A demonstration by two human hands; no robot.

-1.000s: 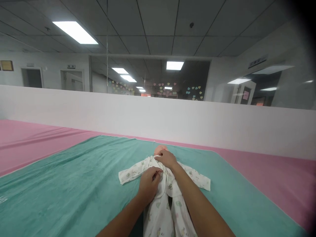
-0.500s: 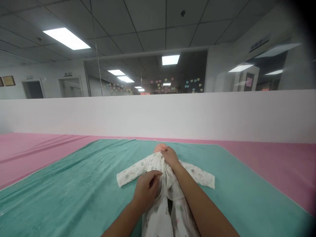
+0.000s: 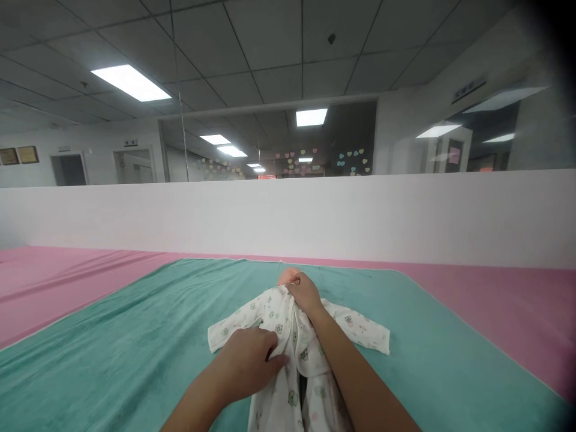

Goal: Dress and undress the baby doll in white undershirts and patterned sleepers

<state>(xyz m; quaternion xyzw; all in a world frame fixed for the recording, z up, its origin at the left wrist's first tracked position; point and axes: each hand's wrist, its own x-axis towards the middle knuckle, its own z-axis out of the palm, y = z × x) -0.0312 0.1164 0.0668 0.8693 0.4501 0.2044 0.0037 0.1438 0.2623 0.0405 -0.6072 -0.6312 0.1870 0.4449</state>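
Observation:
A baby doll lies on its back, only its pinkish head (image 3: 288, 275) showing beyond my right hand. It wears a white baby romper (image 3: 279, 312) with small animal prints, its long sleeves spread to both sides. The front opening runs down the middle, and a dark gap shows lower down. At the collar, just below the doll's head, my right hand (image 3: 306, 292) is closed on the romper's edge. My left hand (image 3: 249, 363) rests over the left side of the romper's front, thumb and index finger apart; its other fingers are partly hidden.
Under the doll is a teal blanket (image 3: 135, 336), laid over a pink sheet (image 3: 486, 306). A low white wall (image 3: 288, 219) stands behind, with a wide mirror-like pane (image 3: 270, 144) above it.
My left hand has left the front opening, moving left and slightly nearer, and its thumb and finger have parted. My right hand stays at the collar. The view has tilted up slightly.

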